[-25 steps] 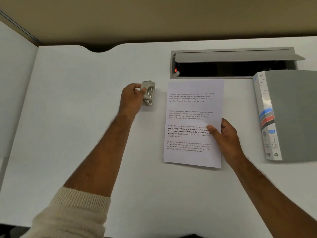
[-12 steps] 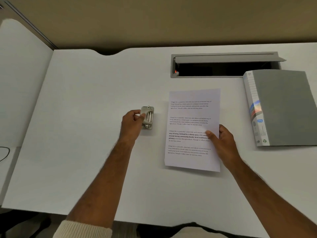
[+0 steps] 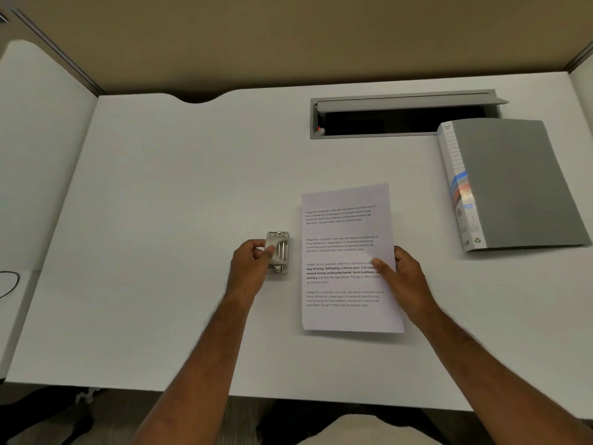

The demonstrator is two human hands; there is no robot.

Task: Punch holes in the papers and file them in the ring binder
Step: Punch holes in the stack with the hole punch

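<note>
Where the white desk (image 3: 144, 220) meets beige partitions (image 3: 288, 36), a cable tray (image 3: 401, 115) gapes.

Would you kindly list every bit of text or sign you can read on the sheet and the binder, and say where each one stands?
Printed sheet, bold lines of the third paragraph: "way of living. Defined by a slower pace, it is cente", the rest hidden by the right hand.
Same sheet, next bold line: "around strong community bonds, local traditions,"
Same sheet, paragraph openings: "Village life is a peaceful, close-knit, and nature-connected way of"
Ring binder, spine: a recycling sign at the bottom; its small label is too blurred to read.
</note>
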